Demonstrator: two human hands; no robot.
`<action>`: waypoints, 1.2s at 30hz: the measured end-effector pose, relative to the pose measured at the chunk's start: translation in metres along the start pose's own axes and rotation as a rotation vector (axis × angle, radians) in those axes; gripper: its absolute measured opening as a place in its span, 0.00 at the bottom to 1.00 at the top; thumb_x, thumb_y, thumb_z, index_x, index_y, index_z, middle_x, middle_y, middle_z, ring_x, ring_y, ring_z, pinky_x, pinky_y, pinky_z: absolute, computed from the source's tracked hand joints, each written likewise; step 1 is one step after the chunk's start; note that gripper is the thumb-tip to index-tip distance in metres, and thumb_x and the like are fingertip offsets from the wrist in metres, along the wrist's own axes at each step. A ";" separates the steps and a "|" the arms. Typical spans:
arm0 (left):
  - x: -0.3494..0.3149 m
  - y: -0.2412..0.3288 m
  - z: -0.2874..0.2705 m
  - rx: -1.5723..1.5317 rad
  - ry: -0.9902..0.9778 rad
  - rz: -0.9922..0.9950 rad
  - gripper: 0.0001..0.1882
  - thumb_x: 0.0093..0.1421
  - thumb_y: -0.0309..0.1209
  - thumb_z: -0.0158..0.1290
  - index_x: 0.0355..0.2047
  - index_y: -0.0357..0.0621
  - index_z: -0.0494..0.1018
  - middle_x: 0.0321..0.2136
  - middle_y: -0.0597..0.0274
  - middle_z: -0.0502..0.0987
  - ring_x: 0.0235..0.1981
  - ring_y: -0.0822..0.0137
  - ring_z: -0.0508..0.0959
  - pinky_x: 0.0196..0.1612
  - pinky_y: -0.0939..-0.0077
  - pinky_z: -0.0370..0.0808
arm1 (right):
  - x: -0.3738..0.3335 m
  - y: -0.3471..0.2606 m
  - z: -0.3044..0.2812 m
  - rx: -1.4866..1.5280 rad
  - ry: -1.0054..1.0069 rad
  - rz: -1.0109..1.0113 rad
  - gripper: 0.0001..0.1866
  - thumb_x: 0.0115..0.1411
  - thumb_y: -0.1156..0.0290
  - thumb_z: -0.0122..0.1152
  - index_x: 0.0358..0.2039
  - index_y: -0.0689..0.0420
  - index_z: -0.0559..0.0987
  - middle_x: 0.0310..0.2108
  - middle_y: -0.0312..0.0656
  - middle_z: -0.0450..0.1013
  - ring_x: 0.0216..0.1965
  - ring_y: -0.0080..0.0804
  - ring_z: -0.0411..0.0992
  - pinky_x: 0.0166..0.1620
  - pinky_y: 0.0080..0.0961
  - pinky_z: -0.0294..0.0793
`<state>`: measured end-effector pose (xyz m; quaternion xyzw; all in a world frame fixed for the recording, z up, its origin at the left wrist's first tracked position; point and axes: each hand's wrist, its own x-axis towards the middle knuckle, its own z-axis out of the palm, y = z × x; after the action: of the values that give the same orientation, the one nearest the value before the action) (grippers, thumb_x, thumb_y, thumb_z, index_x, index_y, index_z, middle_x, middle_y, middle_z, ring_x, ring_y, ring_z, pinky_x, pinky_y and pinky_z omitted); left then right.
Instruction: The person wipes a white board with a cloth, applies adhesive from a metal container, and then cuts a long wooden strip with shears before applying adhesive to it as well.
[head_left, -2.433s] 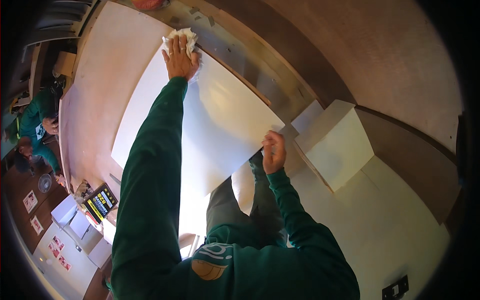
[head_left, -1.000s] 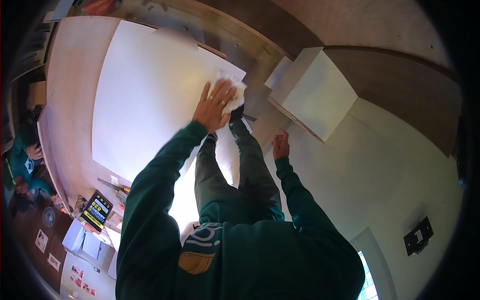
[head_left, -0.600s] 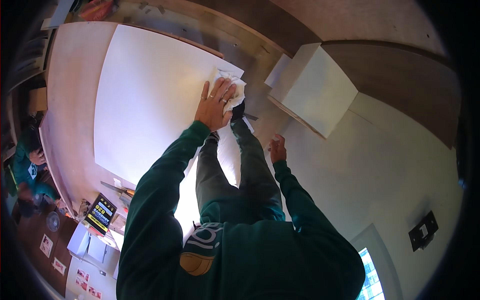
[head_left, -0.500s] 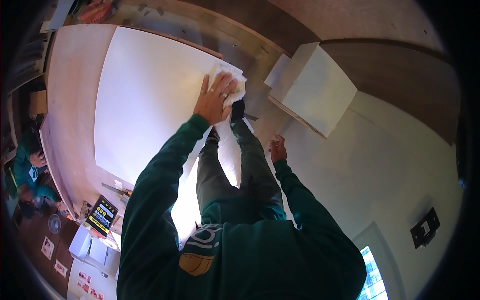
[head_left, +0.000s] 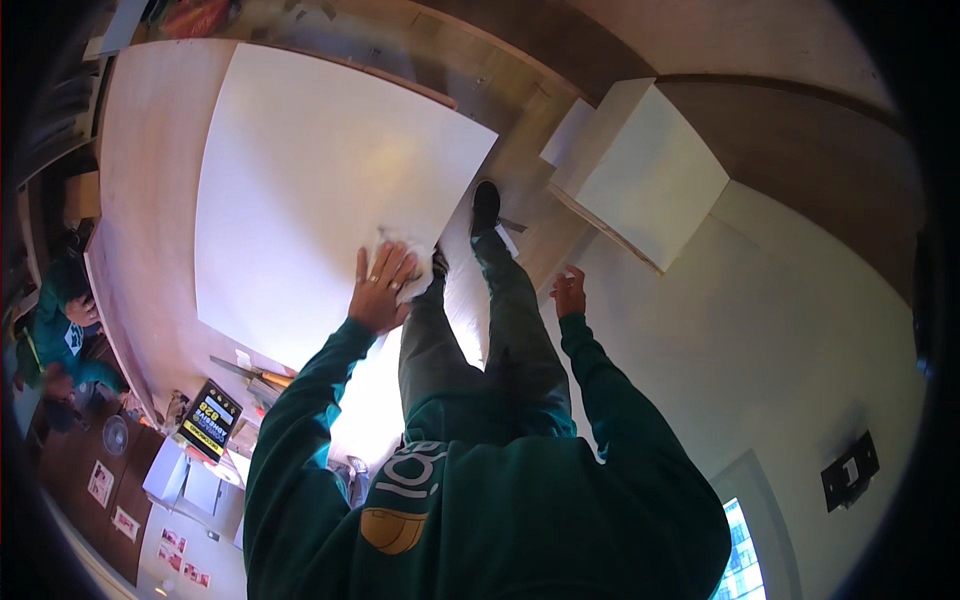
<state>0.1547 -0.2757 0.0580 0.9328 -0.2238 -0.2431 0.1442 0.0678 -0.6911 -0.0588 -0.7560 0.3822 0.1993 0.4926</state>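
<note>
Watching from my end: step in hand reads as a wipe-down. Left hand (head_left: pixel 380 297) is spread flat over 1 crumpled white cloth (head_left: pixel 422 270), pinning it to the white board (head_left: pixel 320 180) rather than clenching it, as far as I can tell. Cloth sits by the board's near edge, close to the person's legs; board lies on the wooden table (head_left: pixel 150 180). Right hand (head_left: pixel 570 292) hangs off to the side, fingers loosely curled, nothing visible in it, clear of the board. My read: next stroke calls for even palm pressure, cloth kept under all fingers, no snagging at the edge. Can't tell if any residue remains.
</note>
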 end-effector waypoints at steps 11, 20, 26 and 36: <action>0.144 -0.179 -0.093 0.060 0.676 -0.445 0.34 0.58 0.44 0.51 0.66 0.58 0.61 0.69 0.62 0.56 0.73 0.60 0.50 0.65 0.23 0.40 | 0.019 -0.031 0.006 0.249 -0.068 0.042 0.18 0.67 0.60 0.53 0.55 0.50 0.67 0.28 0.40 0.73 0.24 0.27 0.72 0.29 0.24 0.73; 0.110 -0.035 -0.014 0.025 0.499 -0.355 0.43 0.55 0.45 0.48 0.71 0.49 0.52 0.73 0.57 0.48 0.74 0.55 0.43 0.69 0.33 0.32 | 0.034 0.027 0.011 0.287 -0.038 0.159 0.20 0.68 0.56 0.53 0.56 0.48 0.65 0.28 0.40 0.74 0.21 0.27 0.72 0.25 0.23 0.72; 0.058 -0.052 -0.021 0.027 0.286 -0.238 0.45 0.53 0.47 0.51 0.72 0.57 0.52 0.73 0.59 0.47 0.74 0.55 0.43 0.67 0.28 0.32 | 0.008 0.016 0.029 0.152 -0.178 0.156 0.20 0.68 0.54 0.52 0.55 0.49 0.65 0.28 0.41 0.74 0.21 0.29 0.73 0.24 0.23 0.71; 0.104 -0.011 -0.037 0.045 0.306 -0.296 0.45 0.55 0.47 0.54 0.72 0.55 0.51 0.73 0.60 0.47 0.74 0.55 0.44 0.67 0.26 0.36 | 0.056 -0.010 0.017 0.251 -0.160 0.161 0.18 0.68 0.57 0.52 0.55 0.48 0.66 0.30 0.39 0.73 0.25 0.27 0.72 0.29 0.24 0.76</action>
<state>0.2594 -0.3111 0.0443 0.9845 -0.0651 -0.1122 0.1181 0.1120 -0.6955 -0.0984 -0.6371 0.4229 0.2486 0.5945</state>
